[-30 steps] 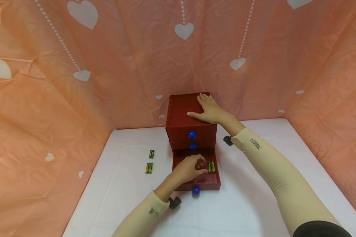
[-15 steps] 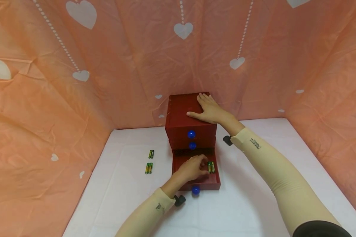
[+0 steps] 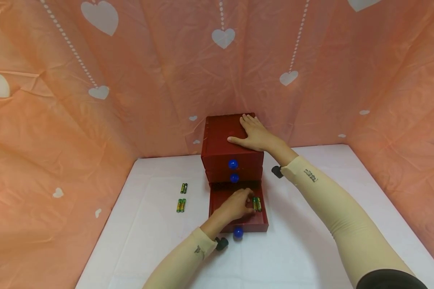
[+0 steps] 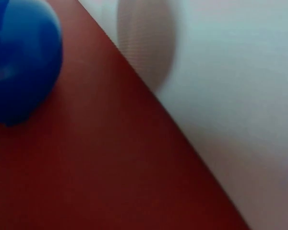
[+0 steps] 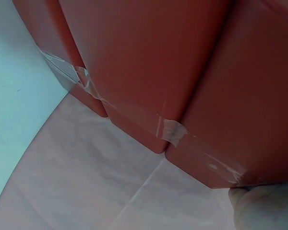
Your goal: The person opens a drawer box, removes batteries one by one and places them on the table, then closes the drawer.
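In the head view, a red chest of drawers (image 3: 222,136) with blue ball knobs stands at the back of the table. Its bottom drawer (image 3: 258,227) is pulled out. My left hand (image 3: 235,205) is over this drawer, thumb and fingers curled at the ends of a pair of green-and-gold batteries (image 3: 257,204) lying side by side on the right. My right hand (image 3: 254,134) rests on top of the chest with fingers spread. The left wrist view has a blue knob (image 4: 24,62) close up. In the right wrist view, part of my right hand (image 5: 266,208) touches the chest.
On the white table, left of the chest, lie two more battery pairs, one farther back (image 3: 184,188) and one nearer (image 3: 181,205). A peach cloth with white hearts (image 3: 166,80) hangs behind and at both sides. Clear tape (image 5: 173,130) runs along the chest's side.
My left hand has moved right across the drawer, closing in on the battery pair there. My right hand has stayed on top of the chest.
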Demonstrator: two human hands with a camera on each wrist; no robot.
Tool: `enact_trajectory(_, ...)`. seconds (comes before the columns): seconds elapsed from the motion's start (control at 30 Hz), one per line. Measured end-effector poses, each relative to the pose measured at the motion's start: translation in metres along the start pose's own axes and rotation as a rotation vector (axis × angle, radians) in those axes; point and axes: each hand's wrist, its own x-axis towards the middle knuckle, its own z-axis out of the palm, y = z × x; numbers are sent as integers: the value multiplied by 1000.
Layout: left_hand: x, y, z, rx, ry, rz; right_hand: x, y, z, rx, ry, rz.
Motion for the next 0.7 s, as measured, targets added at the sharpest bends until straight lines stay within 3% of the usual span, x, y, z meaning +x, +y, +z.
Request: enact_trajectory(0.7, 2, 3, 3, 53, 25, 6, 1, 1, 1, -6, 2, 6)
